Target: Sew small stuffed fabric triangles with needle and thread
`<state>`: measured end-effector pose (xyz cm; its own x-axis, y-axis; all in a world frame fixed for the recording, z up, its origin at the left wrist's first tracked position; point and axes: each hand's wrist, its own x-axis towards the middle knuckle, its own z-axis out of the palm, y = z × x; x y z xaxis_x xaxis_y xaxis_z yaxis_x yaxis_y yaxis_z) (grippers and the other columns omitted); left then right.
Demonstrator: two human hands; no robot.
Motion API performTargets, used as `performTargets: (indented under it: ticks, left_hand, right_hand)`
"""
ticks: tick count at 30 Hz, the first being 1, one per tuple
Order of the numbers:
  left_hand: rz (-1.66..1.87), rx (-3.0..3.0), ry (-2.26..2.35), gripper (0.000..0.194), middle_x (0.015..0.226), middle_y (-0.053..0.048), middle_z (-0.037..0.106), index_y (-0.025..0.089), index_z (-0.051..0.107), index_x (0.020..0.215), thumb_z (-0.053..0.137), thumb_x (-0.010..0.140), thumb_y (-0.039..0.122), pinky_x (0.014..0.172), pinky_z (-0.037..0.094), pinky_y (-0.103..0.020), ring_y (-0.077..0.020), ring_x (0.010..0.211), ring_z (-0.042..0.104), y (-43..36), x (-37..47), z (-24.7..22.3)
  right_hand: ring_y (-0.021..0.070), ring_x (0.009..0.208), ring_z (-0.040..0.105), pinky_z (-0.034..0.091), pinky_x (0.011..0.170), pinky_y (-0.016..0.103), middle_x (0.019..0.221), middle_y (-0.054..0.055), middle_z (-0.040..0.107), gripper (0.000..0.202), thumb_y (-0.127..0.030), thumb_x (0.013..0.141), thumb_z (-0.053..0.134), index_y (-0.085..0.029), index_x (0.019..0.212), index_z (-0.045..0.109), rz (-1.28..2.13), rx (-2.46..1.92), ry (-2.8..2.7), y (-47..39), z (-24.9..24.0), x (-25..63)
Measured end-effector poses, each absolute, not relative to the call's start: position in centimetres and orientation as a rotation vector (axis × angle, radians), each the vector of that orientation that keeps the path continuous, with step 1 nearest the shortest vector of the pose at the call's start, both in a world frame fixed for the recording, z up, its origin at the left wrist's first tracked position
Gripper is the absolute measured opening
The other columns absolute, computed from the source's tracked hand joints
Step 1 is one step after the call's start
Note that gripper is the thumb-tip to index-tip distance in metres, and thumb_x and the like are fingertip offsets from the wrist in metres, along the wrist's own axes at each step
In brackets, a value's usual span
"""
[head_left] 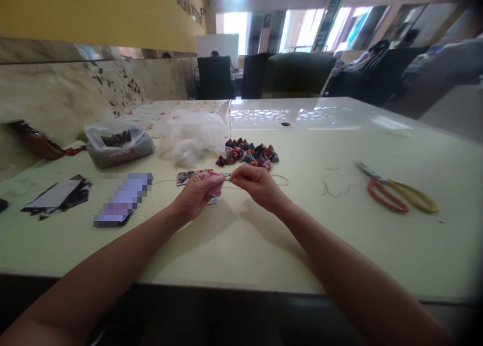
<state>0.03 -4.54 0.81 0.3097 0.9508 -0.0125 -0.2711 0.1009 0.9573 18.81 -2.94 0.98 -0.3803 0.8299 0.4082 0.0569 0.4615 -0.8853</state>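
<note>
A small piece of pink patterned fabric [215, 187] is gripped in my left hand [196, 194], fingers folded around it. Close beside it, my right hand [256, 181] pinches thumb against fingers at the fabric's edge; whatever is between those fingertips is too small to make out. A thin thread [286, 180] loops out on the right behind my right hand, and a line of it also shows left of my left hand. Behind my left hand lies a flat patterned fabric strip [183, 177]. A heap of small stuffed fabric pieces [241, 152] sits just beyond both hands.
Scissors [392, 192] with red and yellow handles lie at right, near loose thread scraps [335, 185]. On the left are a phone [126, 197], dark fabric pieces [60, 195], a bag of dark dried material [118, 147] and a bag of white stuffing [192, 140]. People sit farther back.
</note>
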Motion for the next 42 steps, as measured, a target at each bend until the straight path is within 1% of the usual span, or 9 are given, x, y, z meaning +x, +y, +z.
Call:
performTargets:
  ticks: [11,17,27,32,38,42]
  left_hand:
    - [1.067,1.091,0.812,0.040,0.055,0.007,0.030,0.017,0.042,0.059,0.074,0.079,0.031,0.051,0.026,-0.021,-0.0057,0.051,0.027,-4.6,0.1,0.8]
    - [1.052,1.119,0.811,0.043,0.054,0.006,0.031,0.017,0.040,0.056,0.074,0.079,0.030,0.052,0.027,-0.022,-0.0060,0.051,0.028,-4.6,0.0,0.8]
    - [1.011,1.176,0.819,0.042,0.054,0.005,0.032,0.017,0.041,0.056,0.072,0.080,0.032,0.051,0.025,-0.023,-0.0061,0.051,0.028,-4.6,0.1,0.8]
    - [1.048,1.164,0.828,0.042,0.055,0.005,0.033,0.016,0.042,0.056,0.074,0.078,0.033,0.051,0.026,-0.022,-0.0059,0.051,0.029,-4.6,0.2,0.9]
    - [1.110,1.153,0.872,0.037,0.053,0.006,0.038,0.015,0.050,0.059,0.077,0.075,0.034,0.050,0.026,-0.022,-0.0056,0.050,0.032,-4.9,0.4,0.8]
    - [1.169,1.171,0.945,0.033,0.056,0.004,0.048,0.014,0.059,0.065,0.082,0.070,0.037,0.053,0.030,-0.021,-0.0065,0.053,0.039,-5.1,0.6,0.4]
  right_hand:
    - [0.0130,0.074,0.053,0.042,0.071,0.028,0.077,0.001,0.062,0.012,-0.026,0.083,0.064,-0.018,0.076,0.066,0.968,-0.767,-1.790,-2.8,0.9,18.9]
    - [0.0132,0.075,0.054,0.043,0.071,0.028,0.078,0.001,0.063,0.012,-0.028,0.083,0.064,-0.018,0.076,0.067,0.992,-0.764,-1.792,-2.8,0.9,18.8]
    - [0.0134,0.074,0.053,0.043,0.071,0.028,0.076,0.001,0.060,0.013,-0.028,0.082,0.065,-0.018,0.075,0.065,1.023,-0.757,-1.768,-3.0,0.7,18.5]
    - [0.0132,0.072,0.050,0.041,0.069,0.028,0.072,0.000,0.056,0.016,-0.028,0.085,0.063,-0.018,0.074,0.061,0.970,-0.777,-1.759,-3.0,0.4,18.3]
    - [0.0136,0.074,0.051,0.042,0.071,0.029,0.075,0.000,0.057,0.006,-0.021,0.084,0.059,-0.018,0.079,0.058,0.901,-0.808,-1.759,-3.4,0.1,17.9]
    - [0.0136,0.075,0.054,0.044,0.073,0.028,0.078,0.000,0.059,0.002,-0.020,0.087,0.057,-0.020,0.085,0.056,0.865,-0.799,-1.768,-3.9,0.1,17.6]
